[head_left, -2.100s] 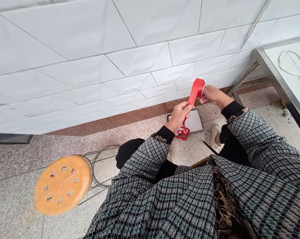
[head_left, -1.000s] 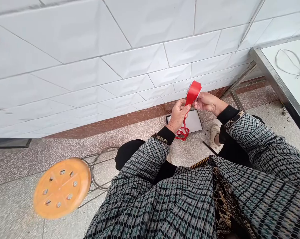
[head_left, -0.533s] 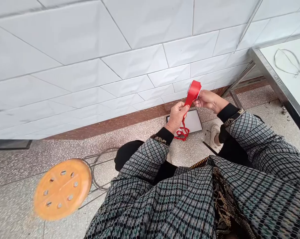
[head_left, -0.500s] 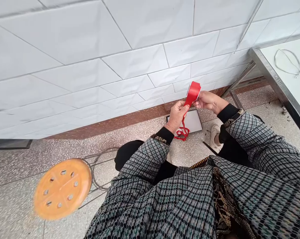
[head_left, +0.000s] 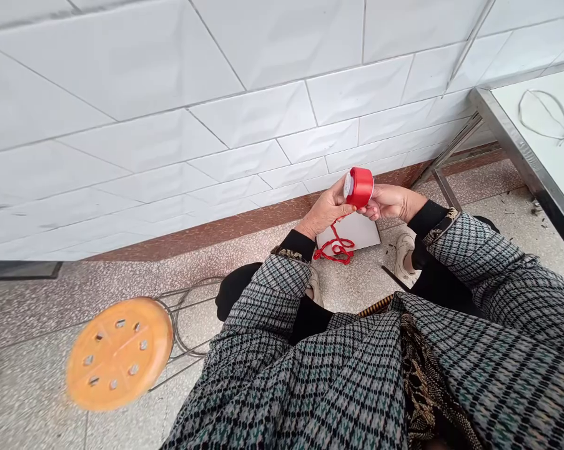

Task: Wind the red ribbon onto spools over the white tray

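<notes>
A spool of red ribbon (head_left: 362, 186) with white end discs is held up between both hands in front of the tiled wall. My left hand (head_left: 326, 209) grips its left side and lower edge, thumb pressed to the ribbon. On the other side my right hand (head_left: 388, 201) has its fingers closed around the spool's lower right edge. From below the left hand a twisted red ribbon tail (head_left: 336, 242) hangs down over a white flat board with a dark edge (head_left: 363, 231) on the floor. The fingertips behind the spool are hidden.
An orange round stool (head_left: 120, 353) with holes and metal legs lies at the lower left. On the right stands a metal-framed table (head_left: 525, 144) with a pale cord (head_left: 551, 119) on it. White tiles (head_left: 263, 119) cover the wall ahead.
The spool has come down slightly and now sits squarely between the hands. My left hand has moved up onto its side; the flat ribbon stretch between them no longer shows.
</notes>
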A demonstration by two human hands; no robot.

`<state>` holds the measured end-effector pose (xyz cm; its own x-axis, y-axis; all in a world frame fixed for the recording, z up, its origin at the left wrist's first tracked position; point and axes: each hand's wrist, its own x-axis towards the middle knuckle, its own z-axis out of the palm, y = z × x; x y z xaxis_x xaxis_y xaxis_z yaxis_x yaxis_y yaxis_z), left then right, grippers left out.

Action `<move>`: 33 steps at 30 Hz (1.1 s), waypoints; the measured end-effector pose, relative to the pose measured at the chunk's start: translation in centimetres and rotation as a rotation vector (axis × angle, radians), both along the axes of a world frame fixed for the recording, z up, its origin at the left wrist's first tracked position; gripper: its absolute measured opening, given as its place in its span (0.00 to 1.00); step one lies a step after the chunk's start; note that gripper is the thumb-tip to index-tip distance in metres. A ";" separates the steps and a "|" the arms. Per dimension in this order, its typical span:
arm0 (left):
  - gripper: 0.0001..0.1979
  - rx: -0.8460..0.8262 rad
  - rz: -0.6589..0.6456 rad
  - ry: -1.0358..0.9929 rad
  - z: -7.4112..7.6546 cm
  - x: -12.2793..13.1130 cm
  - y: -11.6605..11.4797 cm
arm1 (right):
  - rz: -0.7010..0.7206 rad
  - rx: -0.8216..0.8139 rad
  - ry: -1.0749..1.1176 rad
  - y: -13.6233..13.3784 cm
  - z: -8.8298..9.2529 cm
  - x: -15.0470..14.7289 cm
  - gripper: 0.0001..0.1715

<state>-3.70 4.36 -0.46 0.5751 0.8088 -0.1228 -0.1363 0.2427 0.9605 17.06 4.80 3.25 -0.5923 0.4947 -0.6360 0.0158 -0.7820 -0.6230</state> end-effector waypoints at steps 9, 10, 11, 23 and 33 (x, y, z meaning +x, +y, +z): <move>0.40 -0.119 -0.007 -0.163 -0.7 0.5 -0.6 | 0.086 0.967 -0.649 0.1 0.6 1.1 0.16; 0.37 -0.134 -0.008 -0.177 -0.7 0.6 -0.7 | 0.073 1.152 -0.763 0.2 0.6 1.3 0.20; 0.34 -0.147 -0.010 -0.185 -0.7 0.7 -0.8 | 0.086 1.298 -0.861 0.3 0.7 1.5 0.24; 0.29 -0.195 0.287 -0.206 0.0 2.6 -2.4 | 0.174 1.136 -1.463 1.6 2.2 1.7 0.23; 0.29 -0.138 0.232 -0.110 -0.4 3.4 -3.6 | -0.313 0.562 -0.531 3.3 0.3 2.6 0.14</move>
<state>-0.30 0.74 -0.88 0.3927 0.9002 -0.1883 -0.3047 0.3205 0.8969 19.61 8.05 3.60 -0.0654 0.9136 -0.4013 0.2511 -0.3741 -0.8927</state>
